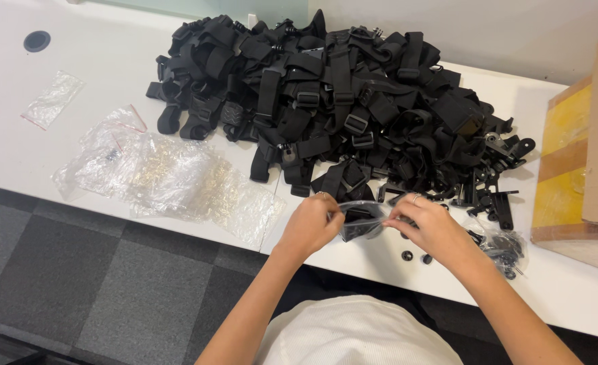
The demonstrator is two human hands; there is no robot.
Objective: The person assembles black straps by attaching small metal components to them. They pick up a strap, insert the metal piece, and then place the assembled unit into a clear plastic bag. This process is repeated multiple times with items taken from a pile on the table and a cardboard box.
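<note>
Both my hands hold one small clear plastic bag (363, 220) with a black strap piece inside, just above the white table's front edge (380, 270). My left hand (310, 225) pinches the bag's left end. My right hand (429, 228), a ring on one finger, pinches its right end. Right behind the bag lies a big heap of black straps with buckles (333, 101). Two small black round parts (416, 257) sit on the table under my right hand.
Several empty clear bags (170, 176) lie piled at the left, one more clear bag (52, 98) further left near a round cable hole (37, 41). Black plastic mounts (495, 196) and a bag of screws (505, 247) lie right. A cardboard box (583, 162) stands at the right edge.
</note>
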